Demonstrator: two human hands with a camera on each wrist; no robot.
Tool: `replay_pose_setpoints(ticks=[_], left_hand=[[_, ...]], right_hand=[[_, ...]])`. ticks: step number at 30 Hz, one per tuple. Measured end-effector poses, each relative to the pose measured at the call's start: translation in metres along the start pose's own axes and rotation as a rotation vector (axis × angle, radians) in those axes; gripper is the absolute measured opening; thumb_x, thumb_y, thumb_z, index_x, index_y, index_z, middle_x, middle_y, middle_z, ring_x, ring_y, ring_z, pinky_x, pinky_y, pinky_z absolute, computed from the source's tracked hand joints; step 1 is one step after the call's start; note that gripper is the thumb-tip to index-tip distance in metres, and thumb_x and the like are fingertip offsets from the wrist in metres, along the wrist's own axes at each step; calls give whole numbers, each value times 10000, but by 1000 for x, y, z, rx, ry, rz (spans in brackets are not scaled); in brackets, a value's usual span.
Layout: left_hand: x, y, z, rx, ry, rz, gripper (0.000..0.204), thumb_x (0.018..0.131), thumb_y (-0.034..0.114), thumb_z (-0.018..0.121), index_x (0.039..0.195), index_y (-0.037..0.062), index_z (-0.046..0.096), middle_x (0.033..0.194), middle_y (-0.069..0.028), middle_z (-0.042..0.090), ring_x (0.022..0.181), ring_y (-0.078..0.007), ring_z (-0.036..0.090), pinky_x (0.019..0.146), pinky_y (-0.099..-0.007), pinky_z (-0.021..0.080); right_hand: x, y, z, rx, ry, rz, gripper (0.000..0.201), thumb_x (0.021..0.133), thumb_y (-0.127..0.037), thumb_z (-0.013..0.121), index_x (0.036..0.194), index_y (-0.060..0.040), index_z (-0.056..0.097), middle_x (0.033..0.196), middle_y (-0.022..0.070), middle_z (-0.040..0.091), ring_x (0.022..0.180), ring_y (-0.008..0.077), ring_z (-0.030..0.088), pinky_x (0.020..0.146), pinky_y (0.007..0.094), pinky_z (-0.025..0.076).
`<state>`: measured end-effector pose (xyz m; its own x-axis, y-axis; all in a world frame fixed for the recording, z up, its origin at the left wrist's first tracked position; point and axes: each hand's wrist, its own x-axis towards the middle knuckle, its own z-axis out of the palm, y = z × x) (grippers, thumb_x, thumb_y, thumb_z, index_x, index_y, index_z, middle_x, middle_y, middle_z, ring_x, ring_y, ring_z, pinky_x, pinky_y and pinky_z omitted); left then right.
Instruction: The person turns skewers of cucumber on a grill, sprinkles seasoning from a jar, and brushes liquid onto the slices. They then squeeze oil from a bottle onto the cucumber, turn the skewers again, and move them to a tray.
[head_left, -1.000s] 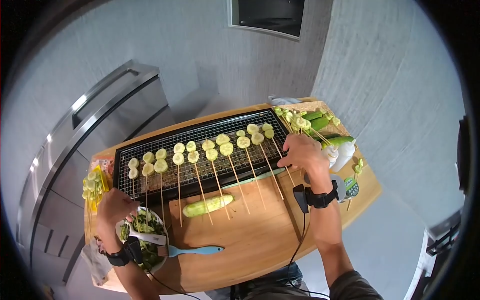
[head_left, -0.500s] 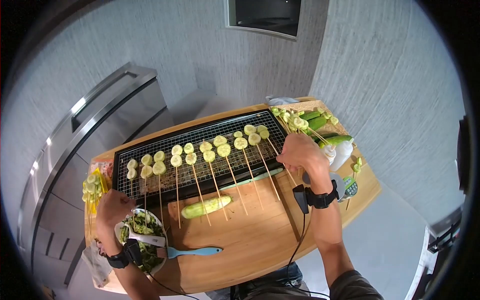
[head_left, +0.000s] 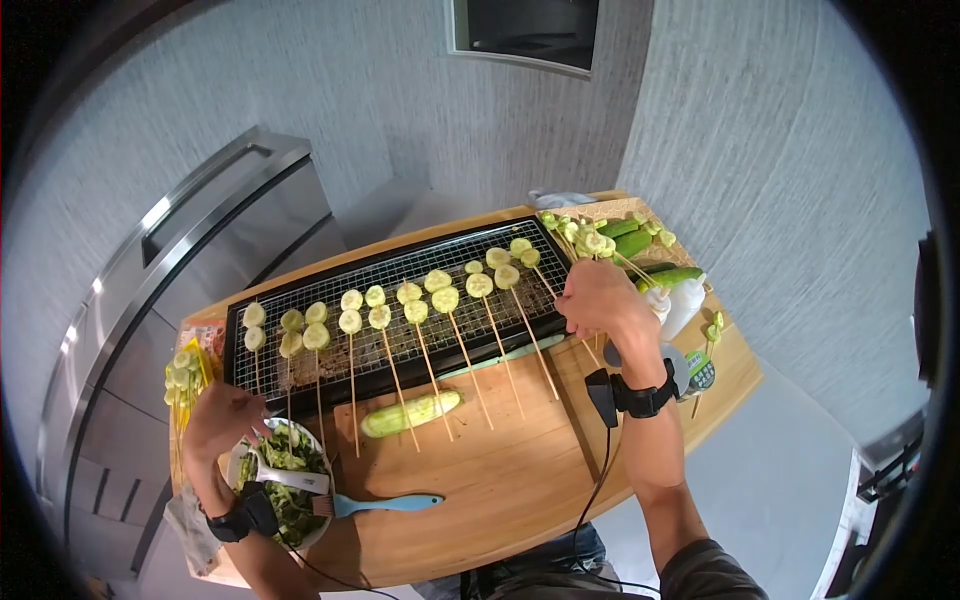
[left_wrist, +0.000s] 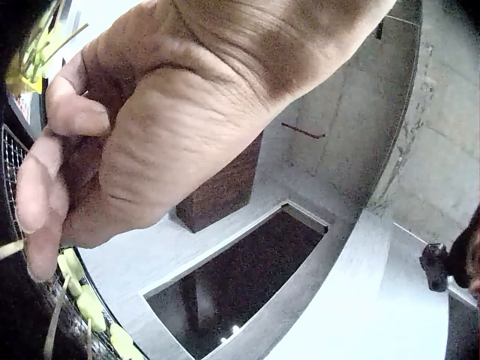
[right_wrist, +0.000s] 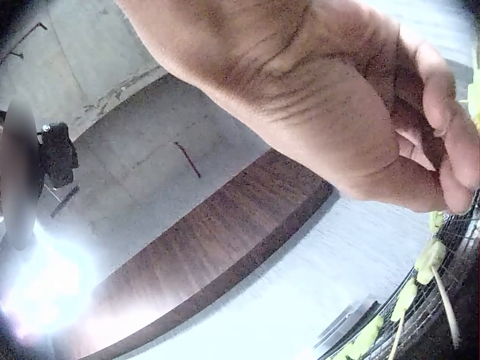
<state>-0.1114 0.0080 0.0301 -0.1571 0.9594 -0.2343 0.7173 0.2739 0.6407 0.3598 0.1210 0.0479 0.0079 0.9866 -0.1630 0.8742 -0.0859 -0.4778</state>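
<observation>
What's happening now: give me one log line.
Left hand: pinches leftmost grill skewer | Right hand: pinches rightmost grill skewer | Grill: skewered slices | Whole cucumber: in front of grill

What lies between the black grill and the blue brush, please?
In the head view, a pale green cucumber lies between the grill and the brush, with skewer sticks crossing over it.

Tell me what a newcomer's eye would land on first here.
First, the row of cucumber-slice skewers across the black-rimmed grill, their sticks jutting over its near edge. Next, the left hand at the grill's near left corner and the right hand at its near right one. Then the peeled-looking cucumber in front of the grill, with the blue-handled basting brush lying closer to the person.
</observation>
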Motion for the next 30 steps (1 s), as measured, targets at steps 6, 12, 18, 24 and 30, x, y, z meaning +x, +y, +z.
replay_pose_setpoints(ticks=[6, 12, 18, 24, 30], left_hand=[[-4, 5, 0, 24, -39, -79, 275, 932, 134, 639, 815, -98, 730, 675, -147, 736, 573, -182, 724, 540, -296, 564], [4, -7, -1, 79, -126, -101, 278, 924, 141, 635, 809, -90, 739, 713, -155, 752, 605, -193, 748, 585, -297, 592], [3, 6, 6, 109, -111, -136, 276, 920, 123, 619, 784, -86, 736, 713, -149, 753, 595, -200, 748, 577, -296, 596], [6, 0, 5, 99, -41, -169, 266, 907, 113, 622, 773, -87, 734, 701, -157, 748, 567, -199, 734, 581, -299, 600], [1, 12, 4, 97, -29, -156, 304, 906, 146, 668, 740, -103, 724, 681, -163, 739, 539, -197, 718, 564, -307, 596]], right_hand=[[0, -5, 0, -14, -93, 78, 192, 804, -9, 572, 664, 42, 693, 665, 145, 729, 572, 208, 729, 578, 321, 603], [2, -4, 2, -5, -128, 33, 210, 828, -63, 617, 654, 33, 686, 656, 141, 723, 539, 199, 707, 548, 306, 588], [-7, -5, 0, 89, -30, 37, 331, 905, -185, 709, 668, 41, 665, 603, 112, 686, 529, 185, 686, 523, 315, 559], [-16, -21, 0, 5, -97, -15, 350, 892, -225, 741, 654, 19, 661, 582, 92, 675, 521, 199, 679, 561, 322, 561], [-11, -13, 9, -46, -180, -39, 300, 817, -243, 761, 690, 15, 673, 628, 85, 704, 576, 194, 708, 625, 330, 597]])
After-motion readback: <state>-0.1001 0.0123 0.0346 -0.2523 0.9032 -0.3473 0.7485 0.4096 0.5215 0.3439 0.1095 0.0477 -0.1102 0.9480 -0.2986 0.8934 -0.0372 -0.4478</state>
